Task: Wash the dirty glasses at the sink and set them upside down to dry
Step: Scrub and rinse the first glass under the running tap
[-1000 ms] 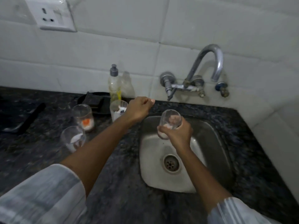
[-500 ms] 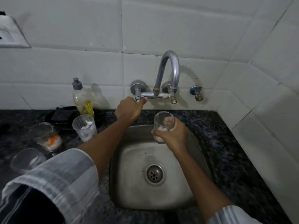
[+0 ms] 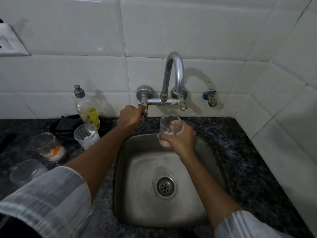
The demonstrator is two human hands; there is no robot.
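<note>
My right hand (image 3: 180, 140) grips a clear glass (image 3: 169, 125) upright over the back of the steel sink (image 3: 137, 194), below the curved tap spout (image 3: 175, 73). White residue shows at the glass's bottom. My left hand (image 3: 131, 115) is closed around the tap's left handle (image 3: 145, 111). No water runs from the spout. Three dirty glasses stand on the dark counter to the left: one with white residue (image 3: 86, 135), one with orange and white residue (image 3: 48, 146), one partly hidden by my sleeve (image 3: 25, 170).
A dish soap bottle (image 3: 86, 109) stands against the tiled wall, beside a black dish holding a dark sponge (image 3: 66, 123). A small blue valve (image 3: 210, 97) sticks out right of the tap. A wall socket (image 3: 10, 43) is at the far left. Granite counter (image 3: 248, 160) surrounds the sink.
My left hand has reached from beside the glasses up to the tap's left handle and closed on it. The glass in my right hand has stayed over the sink. The view has shifted right.
</note>
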